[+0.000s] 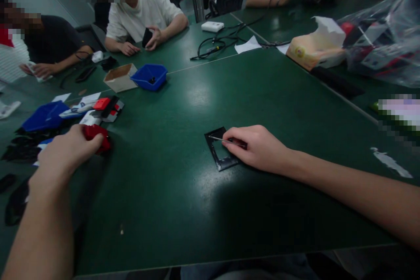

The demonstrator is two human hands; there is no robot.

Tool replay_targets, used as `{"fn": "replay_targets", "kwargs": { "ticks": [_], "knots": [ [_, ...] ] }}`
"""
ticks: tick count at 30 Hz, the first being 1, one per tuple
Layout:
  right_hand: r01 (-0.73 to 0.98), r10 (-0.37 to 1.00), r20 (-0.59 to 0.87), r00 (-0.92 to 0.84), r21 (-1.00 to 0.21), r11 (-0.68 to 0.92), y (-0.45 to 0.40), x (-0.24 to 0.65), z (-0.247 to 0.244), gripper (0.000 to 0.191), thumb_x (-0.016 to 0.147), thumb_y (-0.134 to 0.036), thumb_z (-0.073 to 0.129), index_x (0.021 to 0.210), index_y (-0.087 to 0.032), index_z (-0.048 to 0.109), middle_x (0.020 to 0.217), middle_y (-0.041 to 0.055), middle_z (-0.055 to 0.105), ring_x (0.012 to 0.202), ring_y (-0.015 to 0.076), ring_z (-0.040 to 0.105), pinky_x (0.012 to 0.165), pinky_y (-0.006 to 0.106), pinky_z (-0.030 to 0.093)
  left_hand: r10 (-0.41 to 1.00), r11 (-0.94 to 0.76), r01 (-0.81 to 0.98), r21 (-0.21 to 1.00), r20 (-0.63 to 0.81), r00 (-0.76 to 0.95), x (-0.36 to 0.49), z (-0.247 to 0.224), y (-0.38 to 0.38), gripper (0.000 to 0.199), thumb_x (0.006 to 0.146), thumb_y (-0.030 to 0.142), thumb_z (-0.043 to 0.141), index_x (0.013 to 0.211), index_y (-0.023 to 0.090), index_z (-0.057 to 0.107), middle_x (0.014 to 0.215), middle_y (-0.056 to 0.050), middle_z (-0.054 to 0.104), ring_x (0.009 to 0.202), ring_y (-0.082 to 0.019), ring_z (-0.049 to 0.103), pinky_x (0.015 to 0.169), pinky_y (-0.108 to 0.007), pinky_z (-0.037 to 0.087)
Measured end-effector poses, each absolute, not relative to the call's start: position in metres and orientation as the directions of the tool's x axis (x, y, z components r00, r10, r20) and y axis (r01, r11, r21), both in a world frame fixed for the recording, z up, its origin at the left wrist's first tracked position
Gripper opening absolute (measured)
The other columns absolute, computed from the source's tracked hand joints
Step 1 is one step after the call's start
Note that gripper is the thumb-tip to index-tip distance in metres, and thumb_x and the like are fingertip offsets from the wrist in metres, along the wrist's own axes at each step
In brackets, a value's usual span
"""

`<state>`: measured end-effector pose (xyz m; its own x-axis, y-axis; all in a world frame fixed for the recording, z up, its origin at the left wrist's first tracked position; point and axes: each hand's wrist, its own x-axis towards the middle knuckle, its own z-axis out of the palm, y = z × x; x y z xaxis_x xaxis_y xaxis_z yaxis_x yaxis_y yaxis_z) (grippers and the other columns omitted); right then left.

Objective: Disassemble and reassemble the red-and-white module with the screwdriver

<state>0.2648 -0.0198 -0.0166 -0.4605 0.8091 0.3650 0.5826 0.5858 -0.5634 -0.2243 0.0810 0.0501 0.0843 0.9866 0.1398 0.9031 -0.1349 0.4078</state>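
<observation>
My right hand (259, 146) is closed around a thin metal tool (218, 139), whose tip points left over a black rectangular frame (215, 153). The frame lies flat on the green table and has a squarish opening; my fingers cover its right side. At the left, my left hand (67, 148) has its thumb and fingers around a small red object (98, 137), partly hidden by the hand. Just beyond it sit a red, black and white item (110, 107) and a blue tray (46, 116).
A cardboard box (121, 78) and a blue bin (150, 78) stand farther back. Black cables (210, 48) lie near a white device (212, 26). At the right are a tissue pack (315, 48) and a clear plastic bag (387, 39). Several people sit around the table (157, 192).
</observation>
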Motion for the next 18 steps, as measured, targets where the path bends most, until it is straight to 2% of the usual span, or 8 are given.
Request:
{"fn": "replay_targets", "kwargs": {
  "ticks": [3,6,8,10,13,18],
  "knots": [
    [0.581,0.811,0.363,-0.458,-0.569,0.582,-0.020,0.265,-0.018,0.015,0.100,-0.023,0.060,0.099,-0.014,0.072,0.069,-0.0008,0.063,0.059,0.0125,0.055,0.060,0.026,0.038,0.949,0.075,0.994,0.082,0.301,-0.096,-0.200,0.059,0.069,0.050,0.079,0.063,0.064,0.069,0.015,0.055,0.043,-0.003,0.047,0.128,-0.058,0.058,0.068,-0.050,0.030],
    [0.577,0.814,0.366,-0.451,-0.577,0.578,-0.019,0.264,-0.018,0.016,0.101,-0.024,0.060,0.098,-0.014,0.072,0.070,-0.0005,0.063,0.059,0.0125,0.055,0.061,0.026,0.039,0.939,0.138,0.988,-0.075,0.328,-0.106,-0.163,0.072,0.052,0.053,0.090,0.065,0.048,0.100,0.018,0.070,0.051,-0.002,0.051,0.109,-0.049,0.070,0.064,-0.043,0.032],
    [0.571,0.819,0.362,-0.445,-0.590,0.571,-0.019,0.264,-0.017,0.017,0.101,-0.025,0.061,0.097,-0.014,0.073,0.069,-0.0007,0.063,0.059,0.0124,0.055,0.061,0.026,0.038,0.949,0.119,0.985,-0.121,0.306,-0.077,-0.132,0.076,0.042,0.062,0.096,0.061,0.039,0.133,0.018,0.064,0.067,-0.005,0.062,0.099,-0.045,0.072,0.064,-0.042,0.039],
    [0.561,0.829,0.349,-0.437,-0.614,0.555,-0.019,0.263,-0.016,0.018,0.101,-0.026,0.061,0.096,-0.014,0.073,0.067,-0.0015,0.062,0.057,0.0120,0.055,0.059,0.026,0.038,0.968,0.022,0.995,-0.102,0.250,0.004,-0.100,0.073,0.033,0.062,0.100,0.055,0.037,0.143,0.015,0.058,0.089,-0.010,0.070,0.094,-0.039,0.073,0.068,-0.042,0.046],
    [0.550,0.848,0.328,-0.417,-0.651,0.523,-0.019,0.263,-0.014,0.019,0.101,-0.027,0.061,0.094,-0.015,0.073,0.065,-0.0027,0.061,0.055,0.0115,0.053,0.057,0.026,0.037,0.979,-0.142,0.990,0.013,0.149,0.139,-0.055,0.055,0.018,0.057,0.096,0.056,0.043,0.136,0.019,0.061,0.097,-0.010,0.075,0.081,-0.030,0.072,0.070,-0.041,0.052],
    [0.550,0.858,0.329,-0.395,-0.664,0.507,-0.019,0.263,-0.014,0.021,0.101,-0.030,0.062,0.089,-0.016,0.073,0.063,-0.0032,0.060,0.054,0.0109,0.053,0.056,0.025,0.036,0.890,-0.447,0.830,0.333,0.076,0.449,-0.011,0.023,-0.009,0.058,0.099,0.057,0.044,0.143,0.019,0.049,0.109,-0.010,0.077,0.080,-0.026,0.074,0.074,-0.038,0.056]
  ]
}}
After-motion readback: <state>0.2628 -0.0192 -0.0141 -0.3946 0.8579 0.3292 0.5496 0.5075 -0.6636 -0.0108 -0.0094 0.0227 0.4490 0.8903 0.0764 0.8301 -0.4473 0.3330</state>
